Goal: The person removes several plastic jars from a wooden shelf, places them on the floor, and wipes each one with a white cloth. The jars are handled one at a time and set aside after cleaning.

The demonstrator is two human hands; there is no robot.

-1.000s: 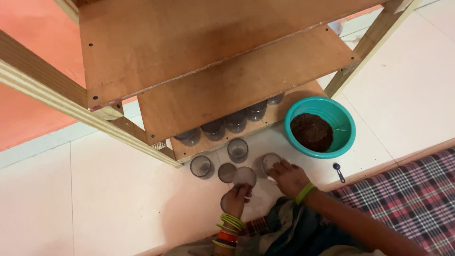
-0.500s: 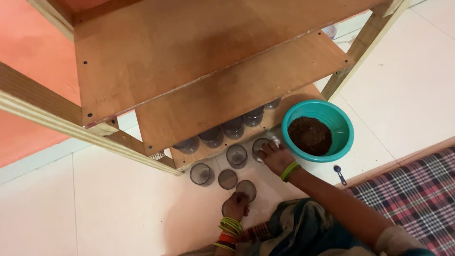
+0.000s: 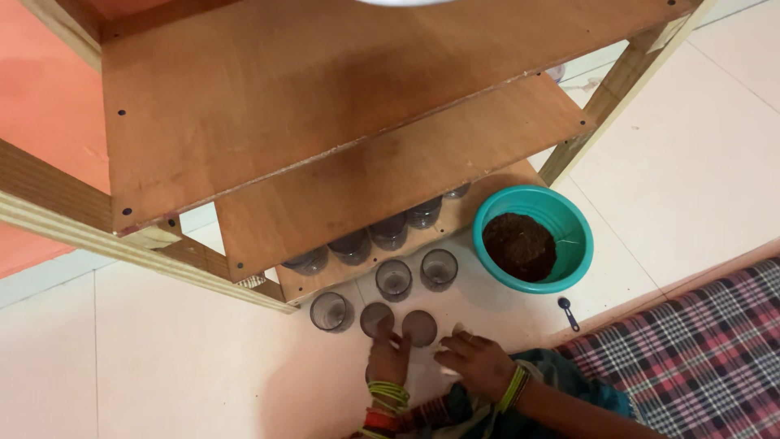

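Note:
Several clear plastic cups stand on the white floor in front of a wooden rack: one at the left [image 3: 331, 311], two close to my hands [image 3: 376, 319] [image 3: 419, 327], two further back [image 3: 393, 279] [image 3: 439, 268]. My left hand [image 3: 390, 358], with coloured bangles on the wrist, lies over another cup on the floor; the hand hides most of that cup and its fingertips reach the middle cup. My right hand [image 3: 475, 362], wearing a green bangle, rests low beside it with loosely curled fingers and nothing in them.
More cups [image 3: 390, 230] line the rack's bottom board under two wooden shelves [image 3: 390, 175]. A teal bowl [image 3: 569, 223] of dark soil stands to the right, with a small blue spoon [image 3: 567, 313] near it. A plaid mat [image 3: 699, 349] lies at the lower right.
My right hand reached out to a cup by the bottom shelf, let go of it and drew back close to my body. My left hand stayed on its cup.

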